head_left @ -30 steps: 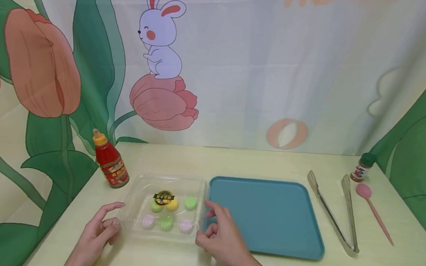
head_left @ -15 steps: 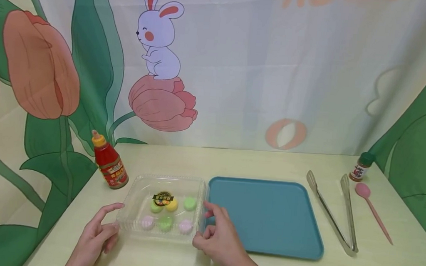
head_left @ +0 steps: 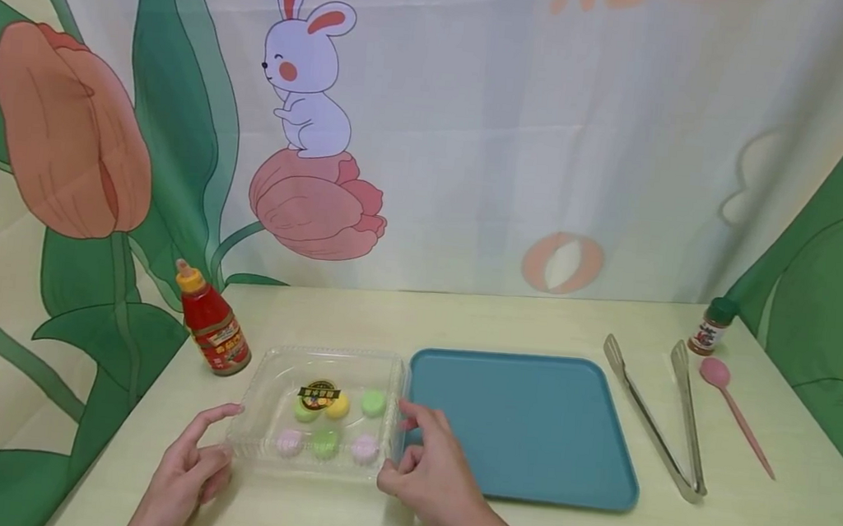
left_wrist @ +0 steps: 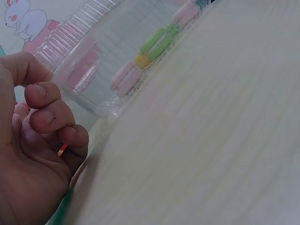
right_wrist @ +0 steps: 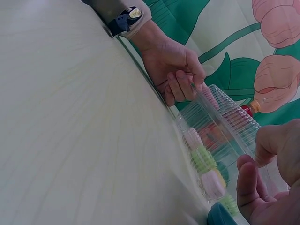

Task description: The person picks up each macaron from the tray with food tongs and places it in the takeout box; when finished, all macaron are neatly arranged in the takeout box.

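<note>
A clear plastic box [head_left: 271, 375] with its lid down stands on the table, holding several macarons [head_left: 325, 444] in pink, green and yellow. A black and gold label [head_left: 318, 395] sits on the lid. My left hand [head_left: 186, 463] holds the box's left side, index finger at the rim and thumb near the front corner; its other fingers are curled in the left wrist view. On the opposite side, my right hand [head_left: 435, 470] grips the right edge between thumb and index finger. Both hands flank the lid's edge in the right wrist view.
A blue tray [head_left: 520, 428] lies right beside the box. Further right are metal tongs [head_left: 657, 426], a pink spoon [head_left: 733, 407] and a green-capped spice jar [head_left: 710, 327]. At the left stands a red sauce bottle [head_left: 216, 325]. A printed curtain [head_left: 458, 175] hangs behind the table.
The head view has shifted slightly. Both hands stay at the box's sides, with the left thumb a little nearer the front corner; the box keeps its place.
</note>
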`<state>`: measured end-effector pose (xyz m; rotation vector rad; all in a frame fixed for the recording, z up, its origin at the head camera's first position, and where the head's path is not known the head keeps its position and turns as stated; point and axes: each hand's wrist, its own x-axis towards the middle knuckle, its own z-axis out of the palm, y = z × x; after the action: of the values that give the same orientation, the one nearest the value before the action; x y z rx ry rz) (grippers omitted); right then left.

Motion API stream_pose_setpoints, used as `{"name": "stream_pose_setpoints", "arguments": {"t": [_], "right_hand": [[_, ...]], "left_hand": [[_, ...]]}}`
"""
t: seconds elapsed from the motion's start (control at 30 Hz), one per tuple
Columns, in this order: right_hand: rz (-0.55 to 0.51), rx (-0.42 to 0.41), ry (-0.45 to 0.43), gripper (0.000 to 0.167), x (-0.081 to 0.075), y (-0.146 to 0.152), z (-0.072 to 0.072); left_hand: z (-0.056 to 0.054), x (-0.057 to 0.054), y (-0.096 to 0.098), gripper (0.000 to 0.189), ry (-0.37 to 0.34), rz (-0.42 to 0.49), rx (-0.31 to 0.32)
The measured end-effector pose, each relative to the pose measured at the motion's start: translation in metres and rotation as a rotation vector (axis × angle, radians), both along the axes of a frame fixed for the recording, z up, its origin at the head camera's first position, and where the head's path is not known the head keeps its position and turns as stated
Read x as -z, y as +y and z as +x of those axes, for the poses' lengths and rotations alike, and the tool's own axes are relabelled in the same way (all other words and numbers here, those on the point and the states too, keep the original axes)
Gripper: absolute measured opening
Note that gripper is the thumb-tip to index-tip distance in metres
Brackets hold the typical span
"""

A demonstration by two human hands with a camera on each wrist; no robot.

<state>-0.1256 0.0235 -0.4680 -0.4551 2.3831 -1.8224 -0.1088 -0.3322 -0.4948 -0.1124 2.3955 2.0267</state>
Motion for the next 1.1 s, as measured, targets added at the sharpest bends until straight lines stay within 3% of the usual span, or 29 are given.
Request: {"name": "stream_pose_setpoints", "arguments": {"t": [0.53, 0.8, 1.1], "right_hand": [[-0.013, -0.012, -0.035, 0.083, -0.001, -0.004, 0.003], [-0.05, -0.023, -0.066, 0.081, -0.001, -0.001, 0.001], [-0.03, -0.014, -0.094, 0.076, -0.003, 0.01, -0.001]], "left_hand": [[0.003, -0.001, -0.005, 0.043, -0.009, -0.009, -0.005], [0.0, -0.004, -0.002, 0.045, -0.074, -0.03, -0.043], [0.0, -0.008, -0.003, 0.045, -0.099, -0.128, -0.069]]}}
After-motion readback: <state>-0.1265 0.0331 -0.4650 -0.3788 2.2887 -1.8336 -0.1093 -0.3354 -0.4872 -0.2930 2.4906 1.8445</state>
